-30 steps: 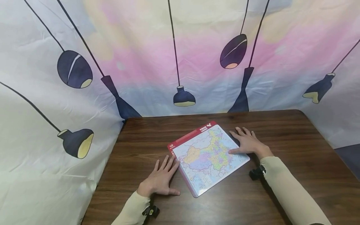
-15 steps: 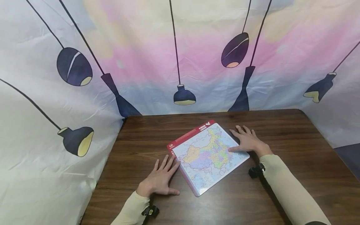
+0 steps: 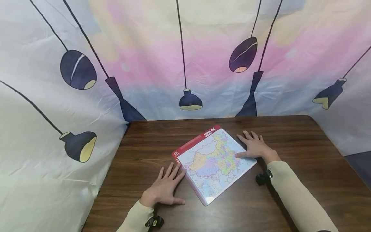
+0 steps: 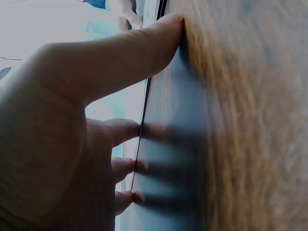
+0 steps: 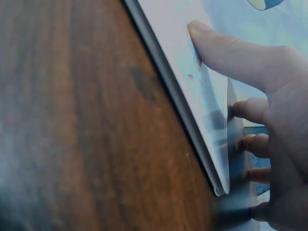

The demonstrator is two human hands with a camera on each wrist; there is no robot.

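A flat, square map board (image 3: 214,162) lies near the middle of the dark wooden table (image 3: 304,145), turned at an angle so one corner points toward the person. Its face shows a map in patches of yellow, green, orange and purple on a pale ground, with a red band along the far left edge and a thin pale rim around it. The left hand (image 3: 165,188) lies flat on the wood, fingers straight and spread, fingertips reaching the board's left edge. The right hand (image 3: 255,146) rests palm down at the board's right corner, fingers straight on the table and the thumb laid on the map's surface. A lamp-patterned cloth backdrop (image 3: 145,64) hangs behind the table.
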